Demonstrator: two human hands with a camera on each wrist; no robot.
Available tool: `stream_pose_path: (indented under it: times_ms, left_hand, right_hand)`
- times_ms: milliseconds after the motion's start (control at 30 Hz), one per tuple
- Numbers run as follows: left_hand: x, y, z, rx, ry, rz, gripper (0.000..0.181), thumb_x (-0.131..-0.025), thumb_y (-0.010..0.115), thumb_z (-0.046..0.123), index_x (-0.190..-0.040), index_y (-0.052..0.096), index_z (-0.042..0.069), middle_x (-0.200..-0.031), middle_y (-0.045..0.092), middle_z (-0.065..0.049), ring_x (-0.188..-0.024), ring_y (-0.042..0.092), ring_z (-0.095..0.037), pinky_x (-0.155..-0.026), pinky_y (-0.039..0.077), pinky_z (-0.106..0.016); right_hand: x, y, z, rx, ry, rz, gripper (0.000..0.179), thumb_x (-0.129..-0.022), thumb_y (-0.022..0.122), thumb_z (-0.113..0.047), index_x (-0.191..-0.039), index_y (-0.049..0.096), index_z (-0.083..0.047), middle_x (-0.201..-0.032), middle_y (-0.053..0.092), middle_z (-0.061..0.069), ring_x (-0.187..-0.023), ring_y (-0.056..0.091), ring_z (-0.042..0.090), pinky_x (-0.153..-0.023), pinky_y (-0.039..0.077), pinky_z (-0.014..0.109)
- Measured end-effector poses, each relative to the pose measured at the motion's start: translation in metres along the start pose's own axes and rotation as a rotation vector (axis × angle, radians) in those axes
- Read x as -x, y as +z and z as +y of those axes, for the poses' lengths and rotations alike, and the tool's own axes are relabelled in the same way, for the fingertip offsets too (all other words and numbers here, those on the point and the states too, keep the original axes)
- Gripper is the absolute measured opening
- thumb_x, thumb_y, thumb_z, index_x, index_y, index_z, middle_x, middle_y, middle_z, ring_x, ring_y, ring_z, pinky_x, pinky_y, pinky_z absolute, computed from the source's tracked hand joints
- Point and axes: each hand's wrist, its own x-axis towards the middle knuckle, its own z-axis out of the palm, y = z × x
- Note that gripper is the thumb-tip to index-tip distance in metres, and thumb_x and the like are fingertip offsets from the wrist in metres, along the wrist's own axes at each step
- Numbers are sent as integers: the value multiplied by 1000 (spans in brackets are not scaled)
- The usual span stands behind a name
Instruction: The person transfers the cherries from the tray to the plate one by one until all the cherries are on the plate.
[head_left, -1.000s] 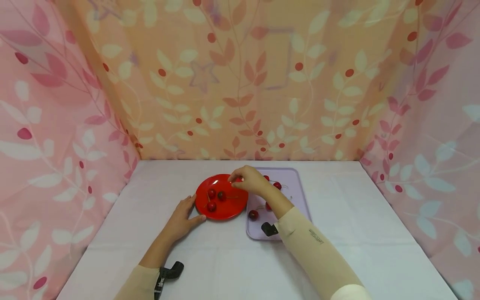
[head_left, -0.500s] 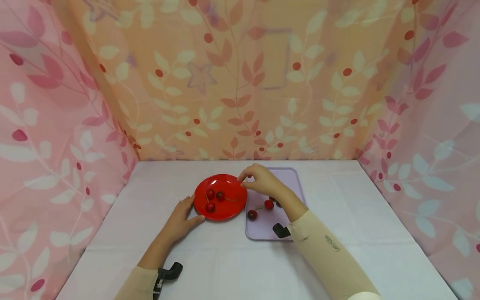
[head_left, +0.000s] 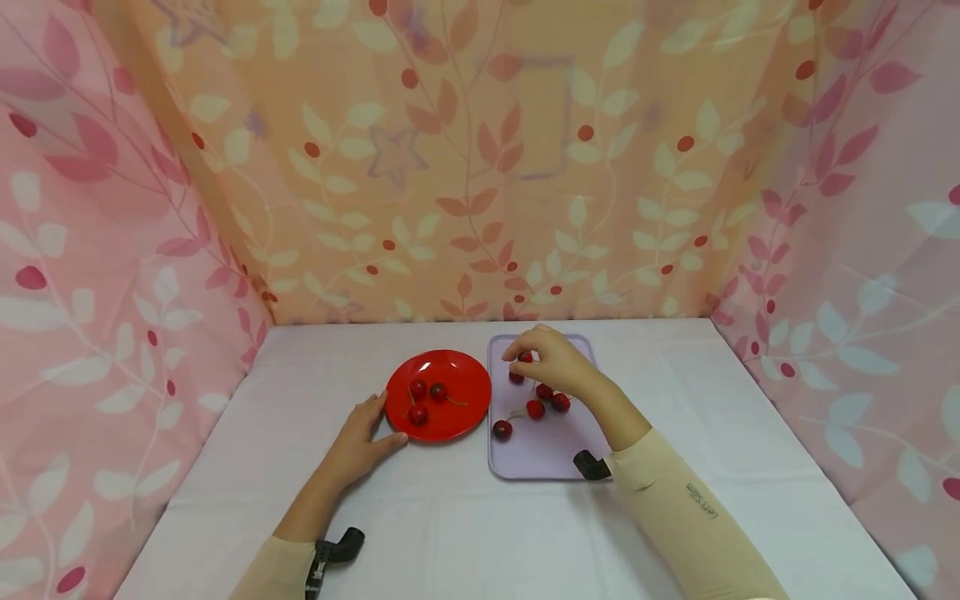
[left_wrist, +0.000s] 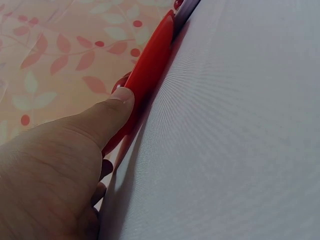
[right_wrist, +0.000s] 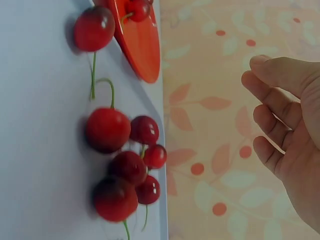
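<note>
In the head view my left hand (head_left: 363,442) holds the left edge of a round red plate (head_left: 468,421), thumb at the near rim and fingers along the far side. The left wrist view shows the thumb (left_wrist: 112,112) against the plate's rim. Three dark red cherries with stems, one of them a cherry (head_left: 417,414) at the front, lie on the plate. My right hand (head_left: 555,362) hovers over a pale purple tray (head_left: 532,458), holding nothing, its fingers loosely bent. Several stemmed cherries lie on this tray, among them a dark cherry (head_left: 502,430) near its left edge.
The tray stands right beside the plate on a white-covered table (head_left: 420,533). A patterned curtain (head_left: 480,208) rises behind the table, with pink patterned cloth on both sides. Each wrist carries a small black camera mount.
My right hand has moved from over the plate rightward to above the tray, bringing more of the cherries there into view. The left hand stays at the plate.
</note>
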Motion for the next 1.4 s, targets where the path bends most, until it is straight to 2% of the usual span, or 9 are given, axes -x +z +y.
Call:
stream_pose_path:
  times_ms: [100, 267, 433, 633, 833, 1300, 1400]
  left_hand:
    - [0, 1, -1, -7, -3, 0, 99, -87, 76, 55, -162, 30, 11, -165, 34, -17, -153, 23, -44, -115, 28, -69]
    - [-1, -1, 0, -3, 13, 15, 96, -87, 79, 48, -162, 31, 10, -164, 36, -16, -153, 24, -42, -117, 28, -68]
    - [-1, 0, 1, -5, 5, 9, 97, -87, 78, 51, -162, 31, 10, -164, 35, -17, -153, 23, -45, -117, 26, -69]
    - [0, 1, 1, -9, 5, 12, 97, -87, 78, 51, -162, 31, 10, -164, 35, -17, -153, 23, -44, -116, 27, -69]
    - [1, -1, 3, 0, 10, 9, 95, -88, 78, 48, -161, 33, 8, -164, 36, -18, -154, 23, -43, -118, 24, -68]
    - [0, -1, 0, -17, -3, 7, 98, -87, 77, 54, -162, 30, 10, -165, 34, -16, -154, 22, -43, -117, 27, -68]
    - [0, 0, 1, -8, -1, 6, 98, -87, 77, 54, -162, 30, 11, -165, 35, -15, -154, 22, -42, -117, 27, -67]
  right_hand:
    - [9, -6, 4, -3, 13, 14, 13, -92, 77, -19, -104, 79, -20, -102, 73, -9, -107, 58, 25, -93, 49, 42]
    - [20, -14, 16, 21, 13, 39, 14, -92, 76, -16, -106, 80, -16, -103, 73, -6, -106, 58, 23, -92, 49, 44]
    - [30, -22, 29, 48, 14, 64, 13, -91, 77, -14, -104, 79, -16, -103, 74, -6, -107, 58, 20, -94, 48, 44]
    - [42, -31, 46, 70, 6, 90, 16, -89, 78, -10, -104, 79, -16, -105, 75, -3, -109, 59, 23, -96, 49, 49]
    - [53, -37, 63, 75, 32, 108, 16, -88, 79, -10, -103, 79, -15, -107, 75, 0, -109, 59, 24, -96, 48, 50]
    - [65, -37, 104, 64, 112, 78, 18, -87, 80, -11, -104, 80, -17, -108, 74, 2, -105, 60, 26, -90, 48, 46]
    - [66, -35, 112, 40, 110, 59, 18, -87, 79, -8, -105, 80, -14, -109, 74, 4, -105, 60, 29, -90, 48, 48]
